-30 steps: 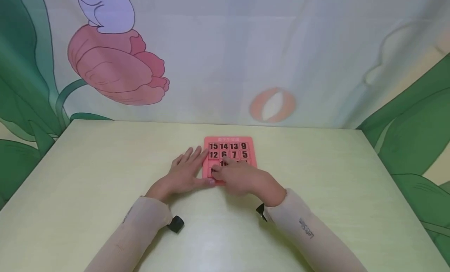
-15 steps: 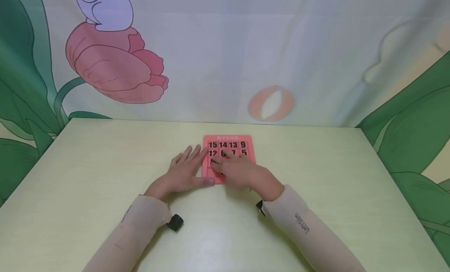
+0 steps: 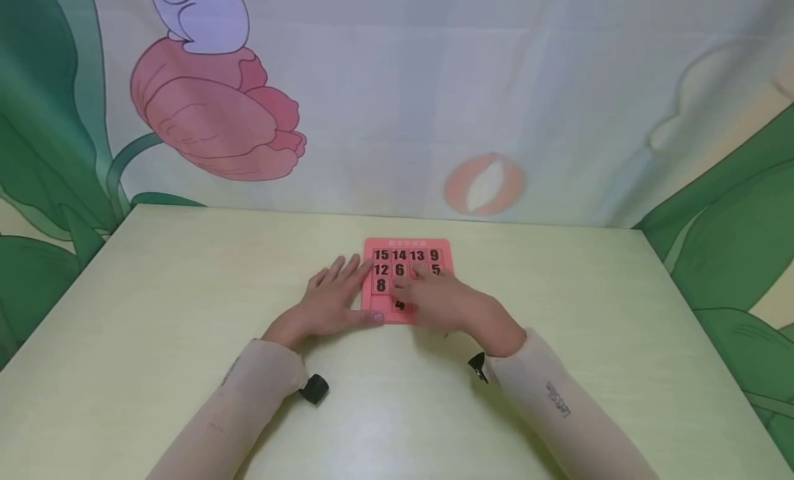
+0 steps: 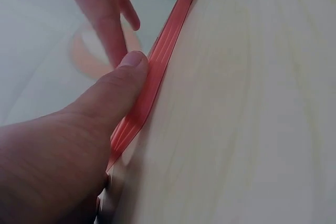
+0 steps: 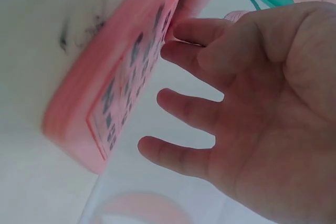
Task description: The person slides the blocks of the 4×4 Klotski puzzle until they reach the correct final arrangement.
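Observation:
A pink sliding number puzzle (image 3: 406, 243) lies flat on the table. My left hand (image 3: 325, 304) rests along its left side with fingers spread and straight. In the left wrist view, the thumb (image 4: 118, 85) lies against the puzzle's edge. Over the lower right of the board is my right hand (image 3: 449, 304), hiding several tiles. Its fingers (image 5: 184, 108) are spread and loosely bent in the right wrist view, and none pinches a tile. The 8 tile (image 3: 381, 285) sits in the third row at left, above a vacant slot. Beside that slot is the 4 tile (image 3: 400, 304).
The pale table (image 3: 186, 294) extends around the puzzle on all sides. A printed curtain (image 3: 372, 121) with a flower and leaves hangs behind its far edge. Black wrist devices (image 3: 314, 389) stick out under both sleeves.
The 8 tile has slid up from the bottom-left slot into the third row. My right hand moved up with it, then right, off that tile. The left hand stays at the puzzle's edge.

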A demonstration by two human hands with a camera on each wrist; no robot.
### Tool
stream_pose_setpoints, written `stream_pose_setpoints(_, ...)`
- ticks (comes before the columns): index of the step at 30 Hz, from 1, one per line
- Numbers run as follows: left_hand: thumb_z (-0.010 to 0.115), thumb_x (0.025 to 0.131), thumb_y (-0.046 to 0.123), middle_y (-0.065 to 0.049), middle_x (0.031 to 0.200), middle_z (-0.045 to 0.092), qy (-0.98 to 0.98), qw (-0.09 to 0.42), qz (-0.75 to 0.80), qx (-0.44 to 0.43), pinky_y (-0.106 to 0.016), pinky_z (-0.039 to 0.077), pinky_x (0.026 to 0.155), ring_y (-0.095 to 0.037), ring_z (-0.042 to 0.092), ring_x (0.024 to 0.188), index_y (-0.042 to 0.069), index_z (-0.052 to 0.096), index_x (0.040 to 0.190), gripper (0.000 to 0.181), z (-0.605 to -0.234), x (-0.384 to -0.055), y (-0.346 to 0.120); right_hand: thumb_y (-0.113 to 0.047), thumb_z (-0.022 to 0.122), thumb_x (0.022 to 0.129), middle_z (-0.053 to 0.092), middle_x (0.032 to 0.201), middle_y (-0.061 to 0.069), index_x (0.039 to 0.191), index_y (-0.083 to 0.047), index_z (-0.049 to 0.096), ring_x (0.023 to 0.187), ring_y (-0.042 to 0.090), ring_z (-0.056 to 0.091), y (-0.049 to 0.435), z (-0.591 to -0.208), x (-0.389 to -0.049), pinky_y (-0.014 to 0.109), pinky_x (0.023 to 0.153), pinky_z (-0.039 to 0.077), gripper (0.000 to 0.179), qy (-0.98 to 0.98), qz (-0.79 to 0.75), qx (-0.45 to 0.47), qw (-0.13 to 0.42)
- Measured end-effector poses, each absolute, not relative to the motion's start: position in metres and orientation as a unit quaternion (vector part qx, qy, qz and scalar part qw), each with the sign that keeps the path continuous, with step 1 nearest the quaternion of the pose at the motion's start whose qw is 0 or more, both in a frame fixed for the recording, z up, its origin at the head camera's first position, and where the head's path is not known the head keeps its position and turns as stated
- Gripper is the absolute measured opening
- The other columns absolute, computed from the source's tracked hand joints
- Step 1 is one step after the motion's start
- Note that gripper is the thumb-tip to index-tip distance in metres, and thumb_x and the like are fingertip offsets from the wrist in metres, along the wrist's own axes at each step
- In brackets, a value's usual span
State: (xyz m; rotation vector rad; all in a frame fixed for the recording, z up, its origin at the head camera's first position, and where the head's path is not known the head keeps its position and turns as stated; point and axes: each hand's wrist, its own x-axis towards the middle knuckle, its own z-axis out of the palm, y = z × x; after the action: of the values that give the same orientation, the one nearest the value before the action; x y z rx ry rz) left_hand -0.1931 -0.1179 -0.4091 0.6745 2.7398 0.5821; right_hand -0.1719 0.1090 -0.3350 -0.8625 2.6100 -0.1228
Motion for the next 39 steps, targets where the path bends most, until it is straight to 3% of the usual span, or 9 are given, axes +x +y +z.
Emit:
stream_pose_setpoints(4, 0.056, 0.09, 0.072, -0.01, 0.169, 0.0, 0.943, 0.133, 0.201, 0.231, -0.058, -0.002, 0.119, -0.035, -0.009, 0.153, 0.017, 0.007, 0.164, 0.105, -0.409, -0.194, -0.117, -0.003, 0.053, 0.099, 0.042, 0.157, 0.004, 0.15, -0.017, 0.053, 0.15, 0.038, 0.019, 0.113, -0.336, -0.163, 0.067, 0.112, 0.025, 0.053, 0.929, -0.038, -0.313, 0.192)
stream_pose_setpoints(12, 0.055, 0.089, 0.074, -0.01, 0.169, 0.0, 0.942, 0.139, 0.205, 0.225, -0.057, -0.002, 0.119, -0.034, -0.01, 0.153, 0.018, 0.007, 0.164, 0.106, -0.409, -0.195, -0.117, -0.003, 0.05, 0.1, 0.037, 0.161, 0.002, 0.152, -0.018, 0.05, 0.151, 0.037, 0.019, 0.113, -0.337, -0.155, 0.067, 0.111, 0.027, 0.054, 0.927, -0.007, -0.317, 0.2)
stream_pose_setpoints(31, 0.058, 0.087, 0.074, -0.013, 0.168, 0.0, 0.939, 0.137, 0.207, 0.237, -0.059, -0.002, 0.118, -0.036, -0.008, 0.153, 0.015, 0.008, 0.164, 0.109, -0.405, -0.194, -0.119, -0.005, 0.052, 0.1, 0.023, 0.166, -0.001, 0.16, -0.018, 0.032, 0.153, 0.032, 0.01, 0.094, -0.351, -0.144, 0.063, 0.116, 0.019, 0.065, 0.925, 0.015, -0.335, 0.177)
stream_pose_setpoints(39, 0.061, 0.085, 0.074, -0.014, 0.168, 0.001, 0.936, 0.142, 0.22, 0.236, -0.059, -0.002, 0.118, -0.036, -0.008, 0.153, 0.015, 0.009, 0.164, 0.112, -0.404, -0.194, -0.119, -0.005, 0.05, 0.1, 0.022, 0.166, 0.0, 0.16, -0.017, 0.032, 0.153, 0.034, 0.008, 0.097, -0.35, -0.146, 0.064, 0.115, 0.019, 0.063, 0.924, 0.004, -0.338, 0.179)
